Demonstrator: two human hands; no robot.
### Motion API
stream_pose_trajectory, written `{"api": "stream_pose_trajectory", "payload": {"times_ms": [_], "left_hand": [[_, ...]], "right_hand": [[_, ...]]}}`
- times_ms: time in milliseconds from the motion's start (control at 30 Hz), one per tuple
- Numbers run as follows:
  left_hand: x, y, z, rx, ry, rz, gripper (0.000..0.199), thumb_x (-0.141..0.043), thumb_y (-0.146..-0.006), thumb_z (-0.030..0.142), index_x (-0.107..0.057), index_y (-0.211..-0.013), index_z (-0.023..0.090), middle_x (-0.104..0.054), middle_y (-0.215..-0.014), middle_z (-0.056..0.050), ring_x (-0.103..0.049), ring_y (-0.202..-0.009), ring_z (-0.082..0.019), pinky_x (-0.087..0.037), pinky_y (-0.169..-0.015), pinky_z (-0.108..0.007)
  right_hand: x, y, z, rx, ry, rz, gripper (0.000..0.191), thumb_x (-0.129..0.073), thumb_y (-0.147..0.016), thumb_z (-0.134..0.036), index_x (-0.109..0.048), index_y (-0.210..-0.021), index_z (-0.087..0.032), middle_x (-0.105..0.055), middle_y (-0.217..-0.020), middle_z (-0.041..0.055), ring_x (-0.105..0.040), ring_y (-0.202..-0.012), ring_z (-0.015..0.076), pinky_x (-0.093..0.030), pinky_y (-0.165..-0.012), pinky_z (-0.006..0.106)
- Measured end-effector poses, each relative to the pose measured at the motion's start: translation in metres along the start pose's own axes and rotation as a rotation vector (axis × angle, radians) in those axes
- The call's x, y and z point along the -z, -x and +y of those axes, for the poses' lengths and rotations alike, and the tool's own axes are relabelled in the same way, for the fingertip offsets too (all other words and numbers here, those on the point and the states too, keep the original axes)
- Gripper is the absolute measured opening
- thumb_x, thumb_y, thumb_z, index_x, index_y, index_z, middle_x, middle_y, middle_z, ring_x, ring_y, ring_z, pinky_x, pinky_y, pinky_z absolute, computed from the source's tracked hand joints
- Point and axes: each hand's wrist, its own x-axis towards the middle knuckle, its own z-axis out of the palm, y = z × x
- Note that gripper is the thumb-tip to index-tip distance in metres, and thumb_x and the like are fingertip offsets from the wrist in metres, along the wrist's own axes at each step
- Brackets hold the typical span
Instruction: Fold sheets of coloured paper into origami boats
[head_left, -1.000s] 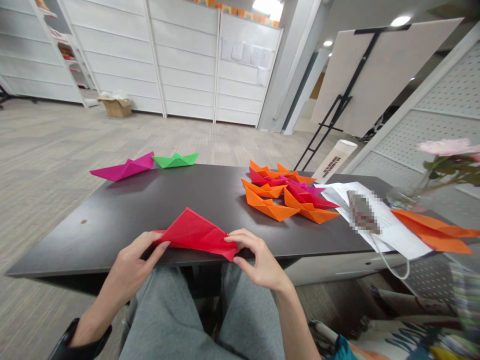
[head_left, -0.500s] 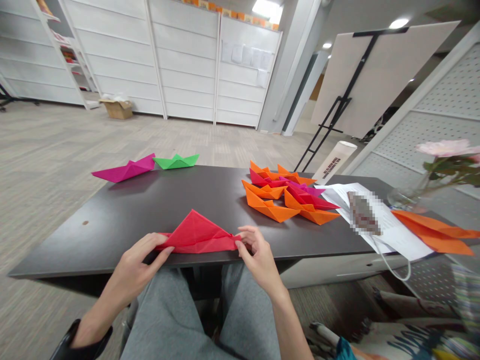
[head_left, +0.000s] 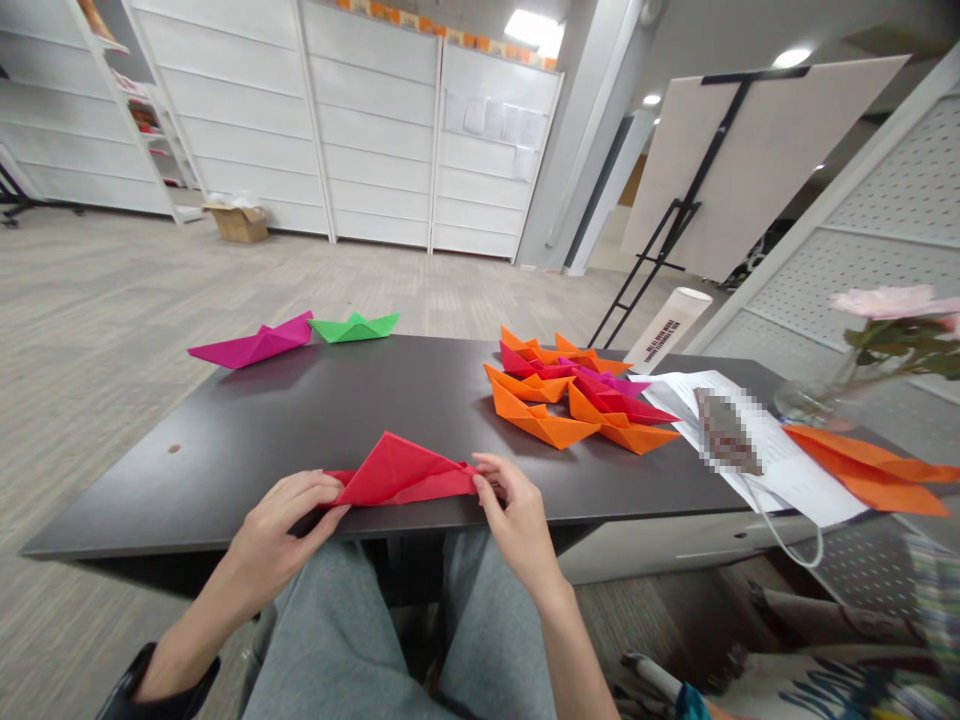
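A red paper boat (head_left: 401,474), its middle peak pointing up, is held over the front edge of the dark table. My left hand (head_left: 289,520) grips its left end between thumb and fingers. On the other side, my right hand (head_left: 516,510) pinches the right tip, and its fingers partly cover that end. Beyond the right hand sits a cluster of folded boats, among them an orange paper boat (head_left: 541,425) and a red paper boat (head_left: 611,405). A magenta paper boat (head_left: 255,347) and a green paper boat (head_left: 356,328) stand at the far left edge.
White printed sheets (head_left: 814,485) lie at the right with a blurred-out item and a white cord. Beside them rest a folded orange paper (head_left: 862,470) and a glass vase (head_left: 814,400) with pink flowers. An easel with a board (head_left: 765,170) stands behind the table.
The left fingers have shifted slightly on the red boat's left end, and its left side looks a little more tucked. Both hands keep their hold; the view has tilted slightly.
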Motion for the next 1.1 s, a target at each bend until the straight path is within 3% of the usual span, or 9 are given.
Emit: {"api": "stream_pose_trajectory", "payload": {"times_ms": [100, 200, 333, 433, 500, 633, 800, 967, 1100], "left_hand": [[-0.001, 0.000, -0.002, -0.004, 0.000, 0.006, 0.016, -0.060, -0.091, 0.037, -0.070, -0.091, 0.025, -0.075, -0.097, -0.004, -0.070, -0.094, -0.022, -0.056, -0.089, -0.037], [-0.001, 0.000, -0.003, -0.015, 0.004, 0.009, 0.014, -0.061, -0.091, 0.035, -0.070, -0.091, 0.025, -0.075, -0.097, -0.003, -0.071, -0.093, -0.022, -0.056, -0.088, -0.037], [0.001, 0.000, -0.002, -0.040, 0.010, 0.002, 0.011, -0.060, -0.091, 0.031, -0.069, -0.092, 0.024, -0.075, -0.097, -0.003, -0.070, -0.093, -0.021, -0.056, -0.088, -0.036], [0.000, 0.001, -0.001, -0.023, 0.007, 0.000, 0.012, -0.062, -0.091, 0.033, -0.068, -0.095, 0.024, -0.074, -0.100, -0.004, -0.070, -0.096, -0.022, -0.056, -0.089, -0.036], [-0.002, 0.002, -0.002, -0.014, -0.005, 0.010, 0.014, -0.064, -0.090, 0.035, -0.067, -0.098, 0.023, -0.074, -0.101, -0.004, -0.069, -0.097, -0.022, -0.055, -0.089, -0.036], [-0.005, 0.003, -0.005, -0.031, -0.006, 0.030, 0.014, -0.063, -0.091, 0.036, -0.066, -0.097, 0.023, -0.074, -0.100, -0.003, -0.069, -0.094, -0.021, -0.055, -0.088, -0.034], [-0.006, 0.004, -0.006, -0.031, 0.001, 0.013, 0.014, -0.061, -0.093, 0.035, -0.065, -0.099, 0.024, -0.073, -0.102, -0.003, -0.068, -0.096, -0.020, -0.054, -0.090, -0.033], [-0.006, 0.005, -0.008, -0.013, 0.007, 0.019, 0.014, -0.062, -0.092, 0.035, -0.066, -0.098, 0.024, -0.073, -0.102, -0.003, -0.068, -0.096, -0.021, -0.054, -0.091, -0.033], [-0.006, 0.007, -0.010, -0.008, 0.011, 0.015, 0.013, -0.062, -0.092, 0.034, -0.066, -0.098, 0.023, -0.073, -0.101, -0.003, -0.068, -0.096, -0.021, -0.054, -0.092, -0.033]], "right_hand": [[-0.002, 0.000, 0.006, -0.062, -0.084, 0.037, 0.014, -0.057, -0.094, -0.030, -0.060, -0.105, -0.022, -0.070, -0.090, 0.0043, -0.068, -0.080, 0.0178, -0.056, -0.068, 0.028], [-0.002, 0.000, 0.005, -0.040, -0.045, -0.002, 0.013, -0.054, -0.095, -0.030, -0.063, -0.099, -0.021, -0.070, -0.093, 0.0053, -0.068, -0.084, 0.0184, -0.055, -0.075, 0.029], [-0.001, 0.000, 0.001, -0.035, -0.026, 0.011, 0.020, -0.058, -0.091, -0.025, -0.062, -0.111, -0.021, -0.069, -0.095, 0.0053, -0.067, -0.085, 0.0181, -0.053, -0.075, 0.029], [0.001, 0.000, -0.002, 0.007, -0.027, -0.009, 0.003, -0.059, -0.089, -0.022, -0.062, -0.091, -0.021, -0.067, -0.089, 0.0037, -0.064, -0.081, 0.0169, -0.050, -0.072, 0.027], [0.002, -0.001, -0.004, 0.036, -0.035, -0.019, 0.010, -0.061, -0.088, -0.021, -0.056, -0.079, -0.021, -0.065, -0.089, 0.0032, -0.062, -0.079, 0.0161, -0.049, -0.070, 0.026], [0.005, 0.000, -0.005, 0.001, -0.090, -0.042, 0.019, -0.064, -0.087, -0.026, -0.050, -0.076, -0.021, -0.065, -0.094, 0.0042, -0.062, -0.081, 0.0162, -0.049, -0.071, 0.026], [0.006, 0.002, 0.000, -0.049, -0.208, -0.092, 0.015, -0.060, -0.092, -0.033, -0.057, -0.084, -0.021, -0.067, -0.090, 0.0041, -0.063, -0.082, 0.0173, -0.050, -0.075, 0.028], [0.011, 0.001, -0.003, 0.031, -0.223, -0.130, 0.010, -0.066, -0.089, -0.029, -0.067, -0.087, -0.020, -0.069, -0.098, 0.0064, -0.064, -0.091, 0.0192, -0.049, -0.077, 0.028], [0.015, -0.001, -0.004, 0.012, -0.272, -0.194, 0.027, -0.054, -0.097, -0.035, -0.074, -0.088, -0.020, -0.070, -0.096, 0.0074, -0.064, -0.089, 0.0182, -0.049, -0.074, 0.028]]}}
